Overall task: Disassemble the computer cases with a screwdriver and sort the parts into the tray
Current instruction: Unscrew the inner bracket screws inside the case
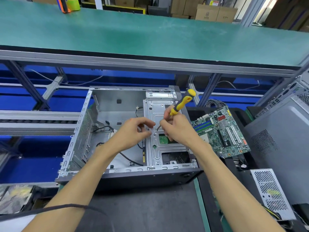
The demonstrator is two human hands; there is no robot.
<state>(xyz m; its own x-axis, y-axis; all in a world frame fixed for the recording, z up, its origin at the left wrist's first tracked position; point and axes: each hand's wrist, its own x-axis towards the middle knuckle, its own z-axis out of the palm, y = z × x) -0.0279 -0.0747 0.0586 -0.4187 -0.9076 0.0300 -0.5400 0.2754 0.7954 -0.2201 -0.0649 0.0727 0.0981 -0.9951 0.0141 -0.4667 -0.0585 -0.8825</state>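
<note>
An open grey computer case [80,131] lies on its side in front of me, its metal drive bracket [157,151] on the right side inside. My right hand [177,131] grips a yellow-and-black screwdriver [182,102], tip down on the bracket near its middle. My left hand [132,133] hovers just left of the tip with thumb and fingers curled close together; whether it pinches a screw is hidden. A green motherboard [222,131] lies out of the case to the right, on a black tray [237,113].
A silver power supply [270,193] sits at the lower right, and another grey case [280,131] stands at the far right. Black cables [130,158] trail inside the open case. A raised green shelf [150,34] runs across the back, with a tape dispenser [68,4] on it.
</note>
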